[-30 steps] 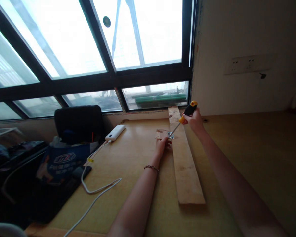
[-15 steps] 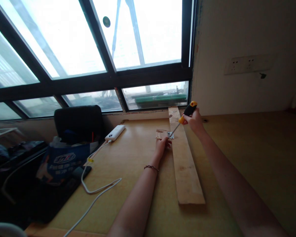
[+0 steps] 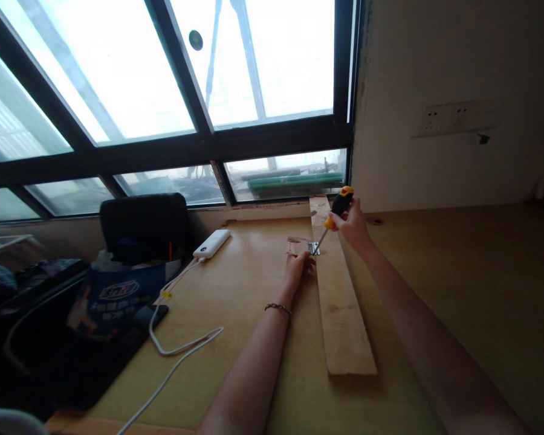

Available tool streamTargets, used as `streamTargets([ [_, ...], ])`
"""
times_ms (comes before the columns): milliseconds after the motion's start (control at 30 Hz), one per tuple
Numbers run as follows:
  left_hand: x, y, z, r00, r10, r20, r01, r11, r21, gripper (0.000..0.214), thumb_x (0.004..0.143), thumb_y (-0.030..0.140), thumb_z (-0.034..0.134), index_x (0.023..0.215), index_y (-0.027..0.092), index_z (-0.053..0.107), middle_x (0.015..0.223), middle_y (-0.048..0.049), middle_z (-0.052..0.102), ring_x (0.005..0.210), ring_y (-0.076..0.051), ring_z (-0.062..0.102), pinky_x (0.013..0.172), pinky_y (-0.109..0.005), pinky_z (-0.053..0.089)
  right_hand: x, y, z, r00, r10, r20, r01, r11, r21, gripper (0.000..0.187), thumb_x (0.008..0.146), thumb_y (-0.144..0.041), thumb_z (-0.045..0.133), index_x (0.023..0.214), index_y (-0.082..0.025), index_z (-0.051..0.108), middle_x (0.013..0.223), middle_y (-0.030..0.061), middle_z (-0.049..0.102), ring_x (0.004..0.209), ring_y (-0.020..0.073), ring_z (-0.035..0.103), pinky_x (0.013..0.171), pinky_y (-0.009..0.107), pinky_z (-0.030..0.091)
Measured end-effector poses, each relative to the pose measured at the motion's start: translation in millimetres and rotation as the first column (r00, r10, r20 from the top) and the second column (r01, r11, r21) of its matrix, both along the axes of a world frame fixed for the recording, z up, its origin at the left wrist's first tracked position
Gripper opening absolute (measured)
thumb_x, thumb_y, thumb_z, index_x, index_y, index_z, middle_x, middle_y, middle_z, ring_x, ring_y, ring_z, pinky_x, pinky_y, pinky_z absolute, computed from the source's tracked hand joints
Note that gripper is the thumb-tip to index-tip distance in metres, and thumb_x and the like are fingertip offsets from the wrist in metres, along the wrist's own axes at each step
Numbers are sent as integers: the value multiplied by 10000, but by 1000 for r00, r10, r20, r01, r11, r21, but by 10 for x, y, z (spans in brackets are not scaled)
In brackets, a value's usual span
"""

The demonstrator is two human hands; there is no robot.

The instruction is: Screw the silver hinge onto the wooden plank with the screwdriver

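My right hand (image 3: 351, 225) is closed around the yellow and black handle of a screwdriver (image 3: 341, 206). Its shaft slants down to the left, and the tip meets a small metal hinge (image 3: 314, 248). The hinge lies across the left edge of a long wooden board (image 3: 342, 308) and a small wood block (image 3: 295, 246) beside it. My left hand (image 3: 299, 266) is closed on the near side of the block, close to the hinge; its fingertips are partly hidden. The board lies flat on the table, reaching toward the window.
A white power bank (image 3: 212, 243) with a white cable (image 3: 176, 350) lies on the table (image 3: 254, 290) to the left. Beyond the table's left edge are a black chair (image 3: 145, 223) and a blue bag (image 3: 113, 302). A window (image 3: 272, 139) and wall border the far side.
My right hand and the screwdriver handle have shifted a little to the left, so the shaft stands steeper. The tip remains at the hinge. My left hand and the board have stayed put.
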State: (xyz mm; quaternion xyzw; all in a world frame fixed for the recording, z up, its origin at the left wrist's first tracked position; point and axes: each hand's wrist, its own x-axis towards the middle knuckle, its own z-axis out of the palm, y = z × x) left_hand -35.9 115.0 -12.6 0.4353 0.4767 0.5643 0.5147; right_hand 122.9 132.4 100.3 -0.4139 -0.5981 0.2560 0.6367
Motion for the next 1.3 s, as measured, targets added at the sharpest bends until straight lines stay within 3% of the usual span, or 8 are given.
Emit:
streamTargets([
  [267, -7, -4, 5, 1000, 8, -15, -8, 1000, -11, 196, 649, 304, 523, 691, 115, 555, 532, -44, 607, 352, -103, 494, 351, -204, 330, 53, 77, -36, 999, -30, 17, 31, 999, -21, 454, 560, -359, 673, 904, -210, 415, 777, -2, 580, 645, 169, 585, 590, 341, 501],
  [433, -6, -12, 23, 1000, 10, -11, -11, 1000, -23, 204, 647, 298, 525, 709, 108, 566, 558, -49, 619, 361, -91, 491, 366, -199, 343, 61, 46, -6, 990, -108, -88, 111, 993, 31, 441, 629, -385, 622, 962, -212, 390, 808, 11, 586, 644, 159, 588, 603, 328, 507],
  [867, -4, 0, 25, 1000, 20, -12, -20, 999, -28, 181, 631, 288, 524, 684, 119, 557, 545, -46, 614, 366, -98, 501, 371, -198, 348, 8, 148, -145, 990, -120, -73, 123, 992, 33, 467, 629, -405, 622, 971, -210, 369, 823, 18, 586, 684, 170, 599, 618, 329, 510],
  [1133, 4, 8, 37, 999, 31, -16, -31, 998, -46, 172, 633, 263, 522, 699, 114, 578, 541, -42, 608, 370, -105, 507, 376, -206, 376, 8, 123, -116, 995, -85, -53, 87, 996, 36, 524, 592, -410, 663, 967, -204, 361, 831, 39, 603, 665, 183, 612, 563, 314, 515],
  [1300, 0, 16, 38, 1000, 13, 26, -11, 998, -58, 169, 633, 254, 519, 712, 117, 578, 530, -33, 600, 369, -105, 498, 371, -206, 375, 15, 49, -34, 1000, -31, 4, 31, 999, -21, 464, 621, -400, 636, 941, -211, 358, 810, 33, 627, 514, 146, 578, 438, 278, 488],
])
